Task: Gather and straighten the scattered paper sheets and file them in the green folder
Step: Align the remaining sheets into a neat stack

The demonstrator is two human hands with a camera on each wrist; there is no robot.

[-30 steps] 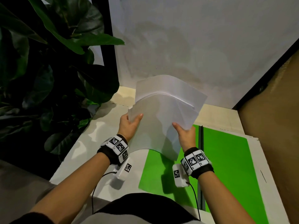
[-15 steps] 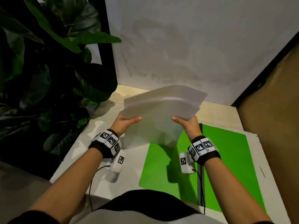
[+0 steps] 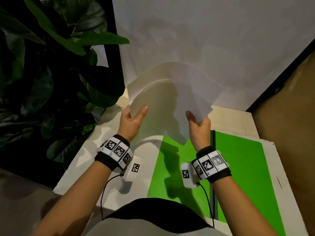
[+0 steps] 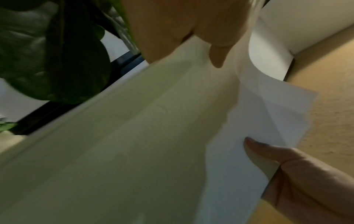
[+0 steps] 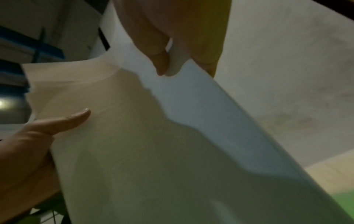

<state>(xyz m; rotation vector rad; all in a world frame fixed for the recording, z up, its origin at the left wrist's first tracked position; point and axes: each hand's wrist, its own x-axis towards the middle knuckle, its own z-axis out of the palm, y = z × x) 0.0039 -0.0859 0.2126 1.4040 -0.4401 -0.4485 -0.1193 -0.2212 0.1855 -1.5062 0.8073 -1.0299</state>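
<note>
A stack of white paper sheets (image 3: 170,99) is held in the air above the table, bowed upward and slightly fanned at its top right corner. My left hand (image 3: 134,116) grips the stack's left edge, thumb on the near face. My right hand (image 3: 197,121) grips its right edge the same way. The wrist views show the same sheets (image 4: 134,136) (image 5: 153,151) with a thumb pressed on them from each side. The green folder (image 3: 238,167) lies open and flat on the table below, its dark spine (image 3: 212,138) running between the two covers.
A large-leaved plant (image 3: 51,74) stands close on the left. A white wall (image 3: 204,40) rises behind the white table (image 3: 88,159). A brown surface (image 3: 289,125) borders the right side. Cables hang from both wrist units.
The stack tipped from a flatter hold back up to steep, bowing again. Both hands rose slightly and stayed on its side edges.
</note>
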